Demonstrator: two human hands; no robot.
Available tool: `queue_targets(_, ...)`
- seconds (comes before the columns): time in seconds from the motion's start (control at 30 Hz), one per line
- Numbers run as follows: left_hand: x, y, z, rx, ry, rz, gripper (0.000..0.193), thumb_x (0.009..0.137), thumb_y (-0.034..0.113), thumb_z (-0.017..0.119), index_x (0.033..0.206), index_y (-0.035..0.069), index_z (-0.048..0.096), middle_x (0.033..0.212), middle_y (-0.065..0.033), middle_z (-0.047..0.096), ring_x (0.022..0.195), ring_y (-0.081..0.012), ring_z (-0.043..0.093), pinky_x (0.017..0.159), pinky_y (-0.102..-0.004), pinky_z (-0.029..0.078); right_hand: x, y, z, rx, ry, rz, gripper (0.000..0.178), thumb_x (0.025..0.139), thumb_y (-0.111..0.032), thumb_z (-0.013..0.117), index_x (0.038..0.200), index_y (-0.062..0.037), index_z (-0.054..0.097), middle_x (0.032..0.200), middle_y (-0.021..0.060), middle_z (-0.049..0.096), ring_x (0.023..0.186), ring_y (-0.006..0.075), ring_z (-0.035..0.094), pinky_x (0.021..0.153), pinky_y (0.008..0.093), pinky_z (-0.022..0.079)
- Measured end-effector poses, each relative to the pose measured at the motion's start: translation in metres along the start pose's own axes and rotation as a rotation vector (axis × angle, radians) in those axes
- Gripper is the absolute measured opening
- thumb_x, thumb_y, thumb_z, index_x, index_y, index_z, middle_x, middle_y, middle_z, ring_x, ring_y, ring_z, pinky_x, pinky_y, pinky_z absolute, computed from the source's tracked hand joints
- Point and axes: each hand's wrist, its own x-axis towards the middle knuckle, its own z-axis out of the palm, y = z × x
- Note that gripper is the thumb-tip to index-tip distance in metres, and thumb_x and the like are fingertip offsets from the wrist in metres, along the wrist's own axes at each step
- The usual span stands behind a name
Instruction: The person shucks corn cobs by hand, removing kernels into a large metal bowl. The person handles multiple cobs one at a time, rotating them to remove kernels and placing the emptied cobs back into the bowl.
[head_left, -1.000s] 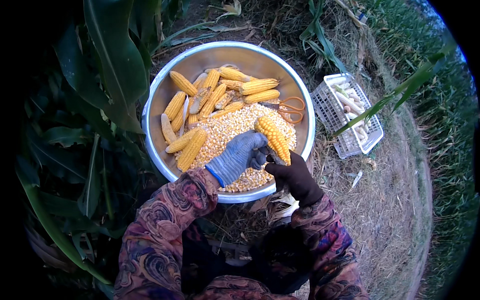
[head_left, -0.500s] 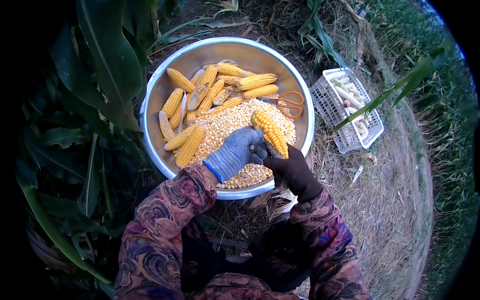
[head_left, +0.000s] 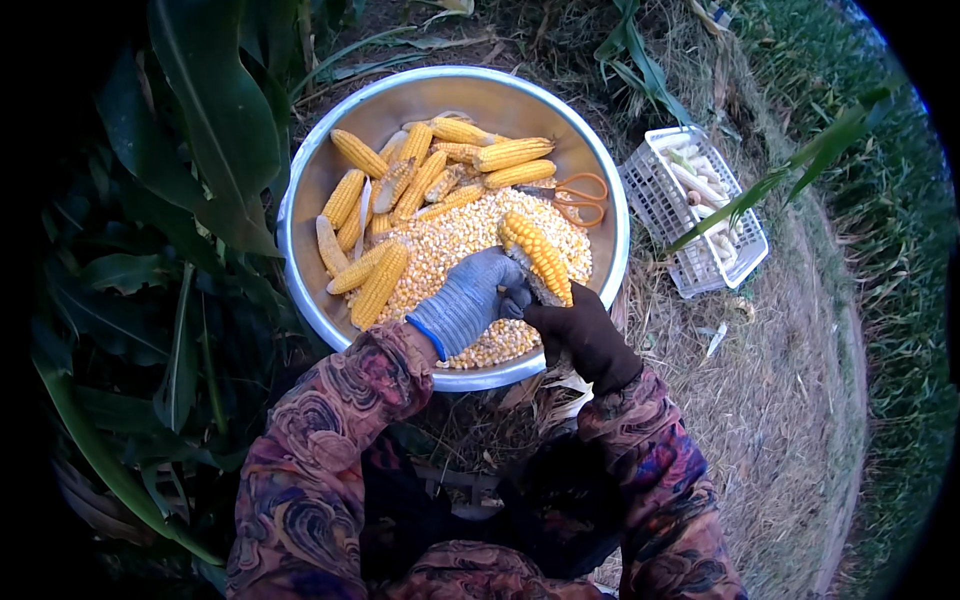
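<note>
Corn cob [head_left: 542,258], yellow, partly stripped along the side facing the left hand, is up over the basin [head_left: 545,108], just beyond the hands. Long axis slants: free tip up-left, away from the person; butt end down-right, into the right hand [head_left: 585,335]. Right, dark glove, closed round that lower end. Left hand [head_left: 470,300], grey-blue glove, fingers curled in, gripping from the left flank; thumb contact hidden. Right nearer the butt, left along the stripped side.

Loose kernels [head_left: 478,226] below. Right wrist crosses the near-right rim; left cuff is by the near rim. Whole cobs [head_left: 410,180] heap at the far left, scissors [head_left: 582,200] with orange handles against the right wall, both apart from the held cob. White crate [head_left: 655,195] outside, right.
</note>
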Motion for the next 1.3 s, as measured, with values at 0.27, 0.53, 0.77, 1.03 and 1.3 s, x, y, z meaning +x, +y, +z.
queue_targets(0.27,0.0,0.0,0.0,0.352,0.004,0.008,0.018,0.085,0.018,0.05,0.09,0.002,0.057,0.069,-0.0026,0.057,0.06,-0.0094,0.054,0.055,-0.0213,0.045,-0.001,0.001,0.002,-0.013,0.013,0.027,0.029,0.072,-0.013,0.064,0.096,0.0007,0.054,0.06,0.0033,0.053,0.042,0.0126,0.048,0.039,0.0236,0.039)
queue_targets(0.53,-0.001,-0.002,0.001,0.302,-0.009,0.065,0.016,0.083,0.015,0.049,0.091,0.003,0.056,0.067,-0.0017,0.055,0.055,-0.0078,0.052,0.051,-0.02,0.043,-0.002,-0.005,0.004,0.027,-0.008,0.023,0.022,0.073,-0.015,0.065,0.086,0.0007,0.055,0.055,0.0034,0.05,0.041,0.0127,0.047,0.038,0.0245,0.036)
queue_targets(0.77,-0.001,-0.001,0.0,0.244,0.008,0.035,0.015,0.082,0.013,0.049,0.09,0.002,0.054,0.07,-0.002,0.053,0.057,-0.0079,0.05,0.052,-0.02,0.042,-0.004,-0.005,0.002,0.084,-0.078,-0.008,0.015,0.076,-0.015,0.06,0.075,-0.0018,0.052,0.052,0.0021,0.045,0.042,0.0133,0.046,0.04,0.0261,0.037)
queue_targets(1.03,-0.003,0.01,0.0,-0.033,-0.04,0.164,0.02,0.09,0.021,0.045,0.093,0.003,0.053,0.082,-0.0054,0.054,0.067,-0.0106,0.054,0.059,-0.0231,0.046,-0.003,-0.003,-0.002,0.106,-0.083,-0.035,0.022,0.075,-0.011,0.061,0.091,0.001,0.053,0.058,0.0019,0.047,0.046,0.0116,0.045,0.043,0.0241,0.037)
queue_targets(1.3,-0.002,0.004,-0.009,0.174,-0.01,0.18,0.019,0.09,0.019,0.043,0.092,0.003,0.053,0.075,-0.0065,0.057,0.065,-0.0117,0.055,0.059,-0.0244,0.047,-0.001,0.003,0.006,0.016,0.014,-0.047,0.02,0.073,-0.011,0.063,0.088,-0.0006,0.054,0.059,0.0014,0.051,0.043,0.0113,0.047,0.041,0.0214,0.038)
